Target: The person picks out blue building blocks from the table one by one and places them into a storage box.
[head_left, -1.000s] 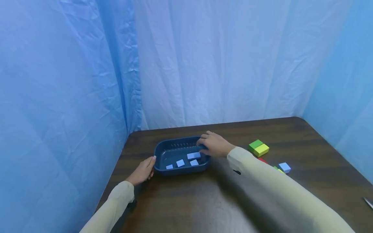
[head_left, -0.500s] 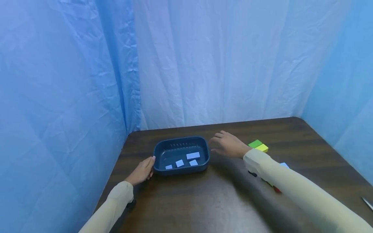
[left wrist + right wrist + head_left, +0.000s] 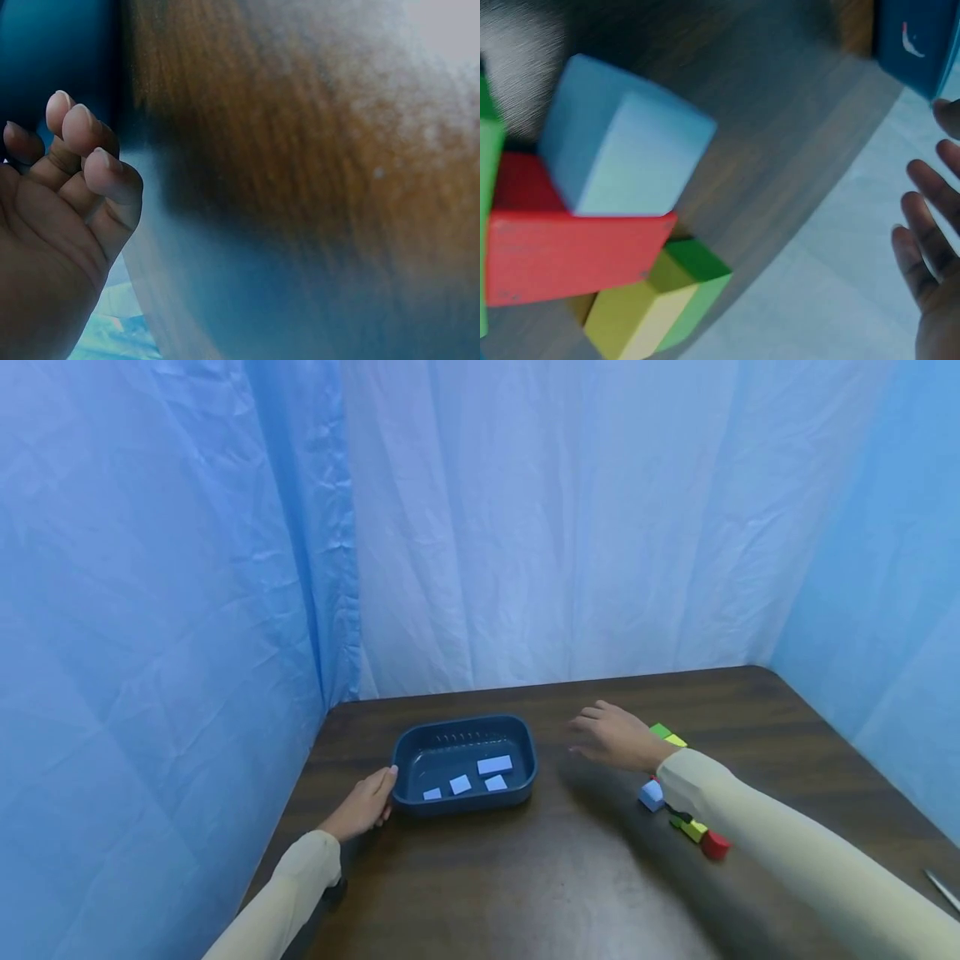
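Observation:
A dark blue plastic basket (image 3: pixel 463 807) with slots in its far wall stands on the table, several pale blue blocks (image 3: pixel 495 765) lying inside. My left hand (image 3: pixel 363 803) grips its left rim with the thumb on top; curled fingers (image 3: pixel 105 176) show beside the blue wall in the left wrist view. To the right of the basket, my right hand (image 3: pixel 617 739) hovers over the table with loosely bent, spread fingers and holds nothing. Its forearm partly covers a group of blocks: a pale blue block (image 3: pixel 626 139) by a red block (image 3: pixel 577 255), with yellow and green blocks (image 3: pixel 660 300) behind.
A red rounded block (image 3: pixel 716 845) lies beside a yellow block (image 3: pixel 694 831) under the right forearm. A thin metallic object (image 3: pixel 941 890) lies at the table's right side. Blue-white curtains (image 3: pixel 540 527) enclose the dark wooden table (image 3: pixel 480 893).
My right hand has drawn out of the basket and moved right with nothing in it, its sleeve now passing over the loose blocks. The left hand stays at the basket's rim.

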### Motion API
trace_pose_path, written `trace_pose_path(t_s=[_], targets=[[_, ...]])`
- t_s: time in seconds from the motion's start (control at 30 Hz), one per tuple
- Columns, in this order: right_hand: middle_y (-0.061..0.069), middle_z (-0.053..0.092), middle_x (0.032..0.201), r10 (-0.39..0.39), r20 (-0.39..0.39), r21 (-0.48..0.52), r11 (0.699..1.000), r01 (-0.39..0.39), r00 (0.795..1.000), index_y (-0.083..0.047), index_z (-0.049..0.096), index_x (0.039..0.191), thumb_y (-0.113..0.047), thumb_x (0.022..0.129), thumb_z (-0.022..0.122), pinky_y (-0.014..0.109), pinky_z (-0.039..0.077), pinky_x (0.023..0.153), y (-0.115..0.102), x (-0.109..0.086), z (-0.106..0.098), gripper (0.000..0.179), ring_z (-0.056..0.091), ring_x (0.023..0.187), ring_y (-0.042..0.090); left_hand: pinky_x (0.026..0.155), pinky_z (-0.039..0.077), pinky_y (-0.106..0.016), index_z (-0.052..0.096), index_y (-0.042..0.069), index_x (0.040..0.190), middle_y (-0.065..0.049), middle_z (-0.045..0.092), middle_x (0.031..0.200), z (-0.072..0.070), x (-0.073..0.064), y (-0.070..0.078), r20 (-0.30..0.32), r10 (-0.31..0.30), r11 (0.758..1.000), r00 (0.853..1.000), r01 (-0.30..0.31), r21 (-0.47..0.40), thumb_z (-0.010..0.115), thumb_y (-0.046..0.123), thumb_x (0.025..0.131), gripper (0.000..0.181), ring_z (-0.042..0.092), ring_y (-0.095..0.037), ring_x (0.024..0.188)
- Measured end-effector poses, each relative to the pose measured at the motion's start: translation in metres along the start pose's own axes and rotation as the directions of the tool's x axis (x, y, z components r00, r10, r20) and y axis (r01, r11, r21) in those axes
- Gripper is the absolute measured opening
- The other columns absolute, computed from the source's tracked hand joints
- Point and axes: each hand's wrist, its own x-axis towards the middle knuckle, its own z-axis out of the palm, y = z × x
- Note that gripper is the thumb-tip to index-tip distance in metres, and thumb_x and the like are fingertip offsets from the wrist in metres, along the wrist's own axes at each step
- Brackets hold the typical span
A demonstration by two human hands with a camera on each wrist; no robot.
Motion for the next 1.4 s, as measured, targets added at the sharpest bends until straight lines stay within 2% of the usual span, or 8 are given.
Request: trace_pose_path(t_s=[0.2,0.43,0.87,1.1,1.4], targets=[[0.007,0.071,0.117,0.022,-0.004,0.001,1.0,-0.022,1.0,-0.01,0.071,0.124,-0.025,0.089,0.084,0.041,0.055,0.088,0.009,-0.015,-0.004,0.041,0.062,0.105,0.024,0.058,0.047,-0.036,0.052,0.009,0.097,-0.01,0.057,0.073,-0.001,-0.001,0.0,-0.001,0.014,1.0,1.0,-0.014,-0.003,0.03,0.05,0.112,0.049,0.056,-0.026,0.062],[0.007,0.072,0.114,-0.001,-0.04,-0.018,1.0,0.001,0.999,-0.007,0.072,0.121,-0.023,0.087,0.086,0.041,0.055,0.086,0.019,-0.033,-0.007,0.041,0.061,0.102,0.024,0.058,0.047,-0.036,0.052,0.009,0.097,-0.01,0.057,0.073,0.001,0.0,0.001,-0.001,0.003,1.0,1.0,-0.003,-0.005,0.03,0.048,0.113,0.048,0.055,-0.026,0.062],[0.002,0.071,0.107,0.058,-0.038,-0.042,0.997,-0.06,0.998,-0.009,0.073,0.116,-0.024,0.088,0.084,0.041,0.053,0.082,0.029,-0.06,-0.013,0.034,0.059,0.096,0.021,0.058,0.046,-0.036,0.052,0.009,0.1,-0.009,0.057,0.074,0.0,0.0,-0.003,0.004,0.008,1.0,1.0,-0.008,-0.014,0.029,0.06,0.109,0.057,0.055,-0.025,0.063],[0.002,0.071,0.111,0.141,-0.024,-0.002,0.99,-0.141,0.99,-0.015,0.072,0.115,-0.025,0.089,0.084,0.043,0.054,0.085,0.036,-0.081,-0.016,0.031,0.058,0.1,0.02,0.058,0.047,-0.035,0.053,0.009,0.101,-0.009,0.057,0.074,0.001,0.0,-0.003,0.002,0.012,1.0,1.0,-0.012,-0.017,0.03,0.055,0.111,0.053,0.056,-0.025,0.063],[0.005,0.071,0.109,0.238,0.01,0.012,0.971,-0.238,0.971,-0.01,0.074,0.114,-0.023,0.086,0.086,0.046,0.056,0.083,0.045,-0.101,-0.021,0.033,0.059,0.1,0.024,0.058,0.047,-0.036,0.053,0.008,0.101,-0.009,0.057,0.074,0.001,-0.001,-0.001,-0.003,0.018,1.0,1.0,-0.018,-0.014,0.028,0.059,0.11,0.057,0.056,-0.025,0.063]])
